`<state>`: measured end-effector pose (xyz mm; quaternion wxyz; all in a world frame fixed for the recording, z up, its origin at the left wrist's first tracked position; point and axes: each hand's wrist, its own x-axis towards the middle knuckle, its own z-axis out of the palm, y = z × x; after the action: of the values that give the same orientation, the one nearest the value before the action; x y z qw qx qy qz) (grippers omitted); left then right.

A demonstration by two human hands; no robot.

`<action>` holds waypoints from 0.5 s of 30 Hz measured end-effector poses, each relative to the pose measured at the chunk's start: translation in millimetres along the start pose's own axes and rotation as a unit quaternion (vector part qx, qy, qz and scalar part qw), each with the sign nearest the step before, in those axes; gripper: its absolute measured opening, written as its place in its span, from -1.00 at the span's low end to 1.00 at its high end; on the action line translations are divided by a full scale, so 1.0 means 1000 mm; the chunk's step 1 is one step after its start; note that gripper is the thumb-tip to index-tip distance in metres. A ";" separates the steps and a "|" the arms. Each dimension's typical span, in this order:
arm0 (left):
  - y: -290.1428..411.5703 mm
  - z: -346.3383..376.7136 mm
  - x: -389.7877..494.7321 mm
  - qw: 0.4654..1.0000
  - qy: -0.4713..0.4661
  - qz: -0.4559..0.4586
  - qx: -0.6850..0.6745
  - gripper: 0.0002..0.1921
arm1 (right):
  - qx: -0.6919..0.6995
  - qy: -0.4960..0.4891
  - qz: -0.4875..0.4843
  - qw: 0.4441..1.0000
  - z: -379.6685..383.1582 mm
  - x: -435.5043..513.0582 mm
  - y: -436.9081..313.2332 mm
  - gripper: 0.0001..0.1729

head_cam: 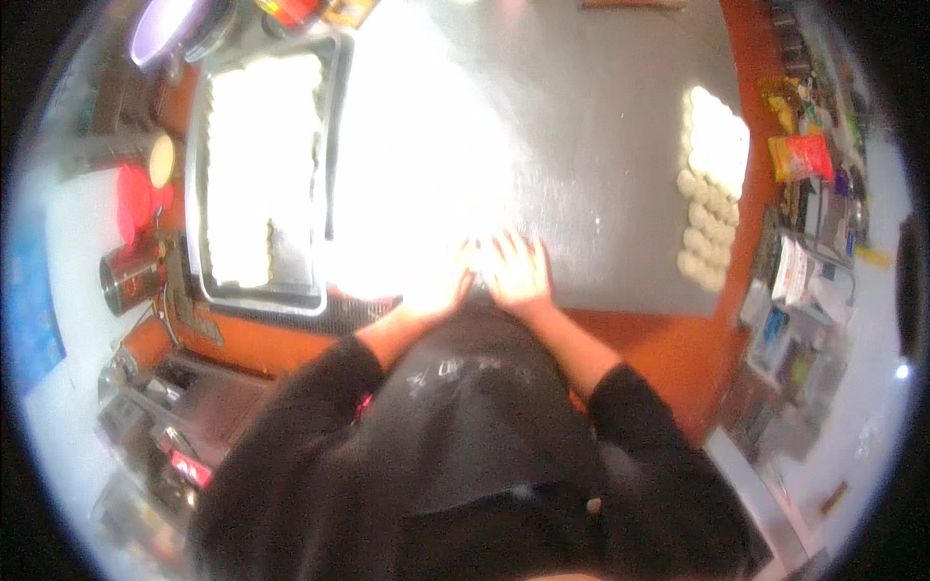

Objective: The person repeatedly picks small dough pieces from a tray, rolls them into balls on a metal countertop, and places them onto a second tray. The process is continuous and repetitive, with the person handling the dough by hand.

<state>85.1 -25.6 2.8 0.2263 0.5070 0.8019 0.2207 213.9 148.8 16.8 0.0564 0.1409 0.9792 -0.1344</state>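
Note:
Strong glare washes out the middle of the metal work surface (581, 167). At its near edge, close to my body, my left hand (439, 283) lies in that glare, its fingers hard to make out. Just right of it, my right hand (518, 270) rests palm down with the fingers pointing away from me. Whether a small piece lies under or between the hands cannot be told. Rows of pale, rounded dough pieces (708, 225) line the right side of the surface. To the left, a metal-rimmed tray (325, 218) holds closely packed, overexposed white pieces (265, 160).
An orange edge (654, 341) borders the surface. A purple bowl (163, 29) stands at the far left, above a red container (134, 203) and a metal cup (131, 278). Packets, including a red and yellow one (801, 157), crowd the right side.

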 end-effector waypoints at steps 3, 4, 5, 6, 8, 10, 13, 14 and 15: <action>-0.020 0.010 0.030 1.000 0.016 0.003 0.019 -0.43 | -0.002 -0.055 0.049 0.997 -0.007 0.026 0.001 -0.21; -0.023 0.008 0.053 0.996 0.064 -0.025 0.053 -0.41 | -0.018 -0.008 0.054 0.998 -0.004 0.050 0.007 -0.20; -0.030 0.005 0.088 0.988 0.116 -0.047 0.089 -0.39 | -0.036 0.044 0.060 0.997 0.000 0.083 0.018 -0.19; -0.039 -0.005 0.125 0.976 0.186 -0.062 0.097 -0.39 | -0.020 0.068 0.090 0.993 -0.010 0.122 0.022 -0.20; -0.050 -0.033 0.187 0.959 0.253 -0.058 0.118 -0.38 | -0.014 0.112 0.121 0.986 -0.036 0.181 0.036 -0.20; -0.056 -0.047 0.198 0.960 0.231 -0.044 0.152 -0.38 | -0.018 0.128 0.117 0.985 -0.044 0.195 0.042 -0.20; -0.059 0.004 0.128 0.963 0.249 0.038 0.094 -0.46 | -0.045 0.081 0.075 0.993 -0.006 0.133 0.033 -0.20; -0.049 0.010 0.097 0.977 0.171 0.020 0.123 -0.46 | -0.022 0.080 0.054 0.995 0.001 0.095 0.027 -0.25; -0.043 0.018 0.067 0.987 0.127 0.029 0.098 -0.47 | 0.004 0.079 0.031 0.996 0.003 0.064 0.021 -0.31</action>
<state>39.0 21.2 -46.4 0.0650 0.5175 0.8269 0.2101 159.5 184.0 -0.9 -0.0171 0.1818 0.9753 -0.1246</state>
